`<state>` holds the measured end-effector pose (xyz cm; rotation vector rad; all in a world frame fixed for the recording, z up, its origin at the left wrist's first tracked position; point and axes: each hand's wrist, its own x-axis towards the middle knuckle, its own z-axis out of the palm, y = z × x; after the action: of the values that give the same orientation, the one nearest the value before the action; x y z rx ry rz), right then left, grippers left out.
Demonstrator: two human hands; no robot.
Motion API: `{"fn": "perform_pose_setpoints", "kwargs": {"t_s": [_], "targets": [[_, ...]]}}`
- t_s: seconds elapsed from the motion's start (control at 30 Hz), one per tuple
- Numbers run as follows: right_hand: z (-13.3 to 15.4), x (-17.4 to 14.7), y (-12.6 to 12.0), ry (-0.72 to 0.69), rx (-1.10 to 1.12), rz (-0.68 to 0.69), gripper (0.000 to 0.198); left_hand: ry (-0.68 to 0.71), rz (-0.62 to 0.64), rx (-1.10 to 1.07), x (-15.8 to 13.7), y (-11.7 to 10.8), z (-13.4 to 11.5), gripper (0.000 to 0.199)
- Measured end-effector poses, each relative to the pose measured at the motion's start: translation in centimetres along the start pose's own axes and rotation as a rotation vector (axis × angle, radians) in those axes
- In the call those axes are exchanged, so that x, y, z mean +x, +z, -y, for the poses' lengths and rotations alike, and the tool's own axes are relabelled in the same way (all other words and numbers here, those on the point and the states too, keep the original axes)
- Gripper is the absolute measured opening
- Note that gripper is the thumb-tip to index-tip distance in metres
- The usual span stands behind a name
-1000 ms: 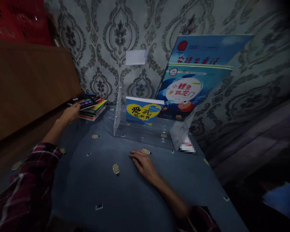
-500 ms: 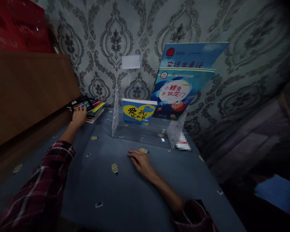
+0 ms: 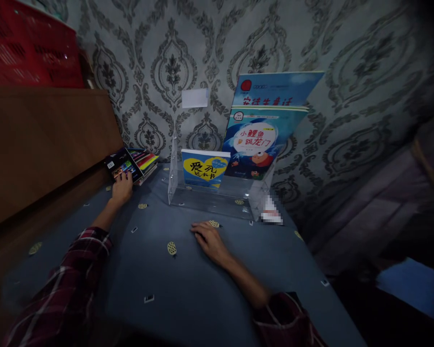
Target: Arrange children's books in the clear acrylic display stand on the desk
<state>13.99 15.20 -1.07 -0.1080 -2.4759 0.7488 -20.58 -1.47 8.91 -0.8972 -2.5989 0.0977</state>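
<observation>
My left hand [image 3: 122, 188] grips the near edge of a black book [image 3: 116, 162] with a barcode and coloured pictures on its cover. The book tilts against a stack of books [image 3: 148, 163] at the back left, its near edge lifted toward me. My right hand [image 3: 210, 241] lies on the dark blue tablecloth [image 3: 202, 299], fingers loosely stretched and holding nothing. Beyond it stands a clear acrylic book rack [image 3: 210, 201]. In the rack are a small blue and yellow book [image 3: 205, 168], a blue book with a red fish [image 3: 253, 142], and a taller blue book [image 3: 278, 86] behind.
To the left is a brown wooden cabinet [image 3: 50, 140] with a red plastic basket [image 3: 32, 48] on top. A blank white label [image 3: 195, 98] shows above the rack, in front of the patterned wall. Beside the rack's right end is a blurred white object [image 3: 271, 210].
My left hand has drawn the black book slightly toward me, and its cover now tilts up more. My right hand stays in place. The view has shifted a little.
</observation>
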Motion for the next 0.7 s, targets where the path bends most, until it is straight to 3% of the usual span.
{"fn": "perform_pose_setpoints", "kwargs": {"t_s": [0.2, 0.47, 0.7], "targets": [[-0.3, 0.0, 0.0, -0.016, 0.014, 0.003, 0.028, 0.014, 0.094, 0.009, -2.0, 0.1, 0.4, 0.057], [-0.3, 0.1, 0.0, 0.010, 0.008, 0.026, 0.027, 0.113, 0.341, 0.003, -4.3, 0.9, 1.5, 0.054], [0.3, 0.1, -0.3, 0.028, 0.010, 0.037, 0.028, 0.217, 0.543, -0.103, -2.1, 0.9, 4.5, 0.057]]}}
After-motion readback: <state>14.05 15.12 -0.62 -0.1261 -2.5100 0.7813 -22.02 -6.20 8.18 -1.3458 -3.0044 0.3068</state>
